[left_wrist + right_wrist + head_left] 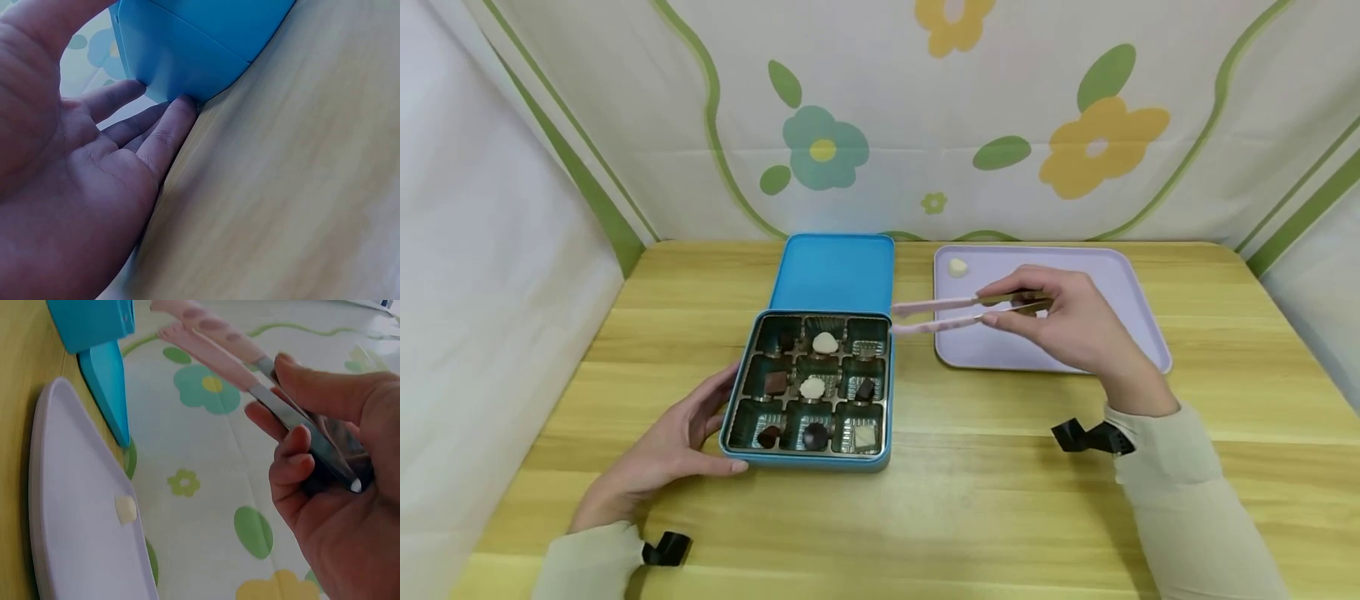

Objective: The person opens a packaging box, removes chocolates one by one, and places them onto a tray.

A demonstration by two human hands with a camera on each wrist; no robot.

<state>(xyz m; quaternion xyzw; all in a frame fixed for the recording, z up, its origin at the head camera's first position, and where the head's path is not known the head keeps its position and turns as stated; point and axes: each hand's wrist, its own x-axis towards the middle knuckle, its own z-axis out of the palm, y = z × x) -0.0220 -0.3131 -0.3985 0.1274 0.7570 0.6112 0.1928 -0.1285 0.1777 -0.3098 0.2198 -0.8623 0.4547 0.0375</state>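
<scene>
A blue tin box (882,463) with a plastic insert of several compartments holds dark, brown and white chocolates, among them a white chocolate (825,342) in the back middle one. No chocolate shows in the back right compartment. My left hand (658,454) rests against the tin's left side, fingertips touching its wall (181,59), thumb by the front left corner. My right hand (1067,321) holds a pair of tongs (215,362) with metal handles and pink tips. The tips are apart with nothing between them, above the table by the tin's back right corner.
The tin's blue lid (835,271) lies folded back behind it. A lilac tray (1000,354) lies to the right, under my right hand, with one white chocolate (957,267) near its back left corner. A flowered cloth (880,108) hangs behind the wooden table (970,500).
</scene>
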